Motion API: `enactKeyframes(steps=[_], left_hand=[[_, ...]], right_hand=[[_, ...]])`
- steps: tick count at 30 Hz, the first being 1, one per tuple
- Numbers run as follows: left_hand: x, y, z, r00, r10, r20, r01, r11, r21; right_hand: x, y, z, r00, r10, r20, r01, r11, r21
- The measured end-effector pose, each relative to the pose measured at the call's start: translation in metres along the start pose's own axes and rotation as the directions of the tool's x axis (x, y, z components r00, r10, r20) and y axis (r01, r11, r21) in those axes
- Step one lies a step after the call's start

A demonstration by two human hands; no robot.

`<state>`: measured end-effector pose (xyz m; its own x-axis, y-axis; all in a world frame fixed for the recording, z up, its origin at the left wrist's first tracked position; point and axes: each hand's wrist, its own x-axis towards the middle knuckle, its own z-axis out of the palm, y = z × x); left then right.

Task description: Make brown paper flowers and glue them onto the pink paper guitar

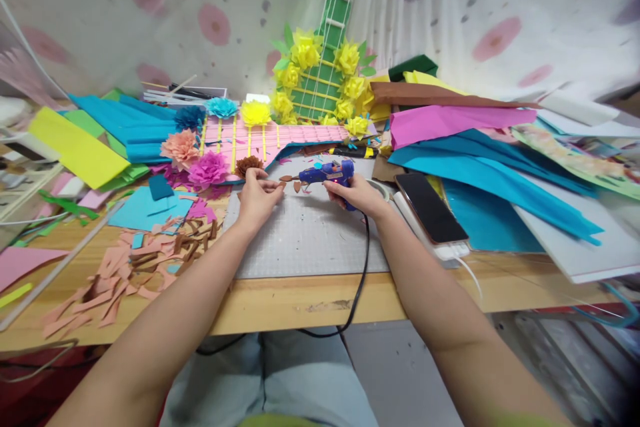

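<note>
Our right hand (pixel 359 195) clamps its fingers around a blue glue gun (pixel 327 172) above the grey cutting mat (pixel 305 240), while our left hand (pixel 257 199) fingertips pinch together on a brown paper petal (pixel 287 179) at the nozzle.

Glossy plastic glue gun (pixel 327 173), wooden table (pixel 300 300)

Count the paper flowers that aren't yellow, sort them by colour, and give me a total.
Dark blue flower: 1
Light blue flower: 1
Peach flower: 1
Magenta flower: 1
Brown flower: 1
Total: 5
</note>
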<state>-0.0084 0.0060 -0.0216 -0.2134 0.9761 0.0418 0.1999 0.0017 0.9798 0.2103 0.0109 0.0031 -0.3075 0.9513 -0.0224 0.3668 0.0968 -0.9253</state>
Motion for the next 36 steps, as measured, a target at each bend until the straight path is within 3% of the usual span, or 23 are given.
enactKeyframes(steps=[29,36], left_hand=[[0.0013,-0.006,0.0017,1.0,0.02,0.016,-0.02,1.0,-0.001],[0.0013,-0.0066,0.0012,0.999,0.039,0.01,-0.039,0.999,0.025]], right_hand=[[0.0024,0.0012,0.0056,0.999,0.04,0.005,-0.039,0.978,-0.204],[0.0023,0.0005,0.0066,0.999,0.051,0.006,-0.049,0.981,-0.186]])
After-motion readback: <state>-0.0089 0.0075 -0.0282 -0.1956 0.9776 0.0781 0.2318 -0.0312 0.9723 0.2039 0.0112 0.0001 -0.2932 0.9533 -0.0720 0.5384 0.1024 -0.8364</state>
